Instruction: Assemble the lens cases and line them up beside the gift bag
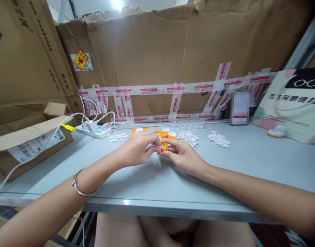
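Between my two hands, just above the grey table [147, 181], an orange round cap [163, 146] is held on its side. My right hand [185, 157] grips its edge between thumb and fingers. From the other side, my left hand [139, 147] pinches at the same cap; whether it also holds a small part is hidden. More orange rings [162, 133] lie just behind the hands, with white rings [172, 133] beside them. Past my right hand sits a pile of small white plastic parts [189, 138].
Small white discs [117, 137] lie left, near a power strip [94, 130] with cables. An open carton [31, 137] stands far left. Clear cups [190, 123] line the back. Another white pile [219, 140], a phone [241, 106], a capped container [276, 132] and a paper bag [293, 106] are right.
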Tool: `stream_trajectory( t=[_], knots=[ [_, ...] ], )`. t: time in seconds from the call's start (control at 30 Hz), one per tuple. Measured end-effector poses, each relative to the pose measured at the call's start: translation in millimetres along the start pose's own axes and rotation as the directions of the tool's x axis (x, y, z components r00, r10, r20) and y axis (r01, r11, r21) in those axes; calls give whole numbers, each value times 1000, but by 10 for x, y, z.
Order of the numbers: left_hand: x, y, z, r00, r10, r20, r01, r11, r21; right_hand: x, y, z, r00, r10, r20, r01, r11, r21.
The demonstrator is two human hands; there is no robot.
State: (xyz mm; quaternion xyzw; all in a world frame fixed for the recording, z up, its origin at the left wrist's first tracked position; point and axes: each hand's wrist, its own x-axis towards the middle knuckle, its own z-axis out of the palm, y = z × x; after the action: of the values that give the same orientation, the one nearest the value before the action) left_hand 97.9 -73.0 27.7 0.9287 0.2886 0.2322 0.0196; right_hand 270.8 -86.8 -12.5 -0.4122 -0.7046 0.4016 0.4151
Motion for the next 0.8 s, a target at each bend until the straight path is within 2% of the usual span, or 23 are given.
stream_trajectory(
  t=[0.17,0.27,0.33,0.4,0.47,0.5,0.6,0.8],
  knots=[
    [43,2,-74,998,-39,-52,36,998,-58,41,20,-4,999,43,-1,-43,992,120],
    [70,3,-151,971,-176,-161,138,966,-218,65,11,-16,995,97,25,-100,961,259],
    [85,-14,-161,927,-318,-200,210,880,-426,70,-10,-23,987,152,48,-159,925,345],
    [99,-45,-124,893,-427,-145,248,733,-633,66,-36,-27,979,188,78,-204,894,399],
    [111,-72,-59,891,-448,-73,243,606,-757,60,-59,-28,975,195,106,-222,880,421],
    [114,-80,-26,896,-439,-68,223,576,-786,59,-66,-28,974,195,117,-227,876,425],
    [111,-74,29,922,-367,-122,144,618,-773,64,-60,-28,973,193,126,-228,878,420],
    [71,-61,-33,967,-182,-178,65,852,-520,84,7,-36,978,155,138,-197,898,393]
  ],
)
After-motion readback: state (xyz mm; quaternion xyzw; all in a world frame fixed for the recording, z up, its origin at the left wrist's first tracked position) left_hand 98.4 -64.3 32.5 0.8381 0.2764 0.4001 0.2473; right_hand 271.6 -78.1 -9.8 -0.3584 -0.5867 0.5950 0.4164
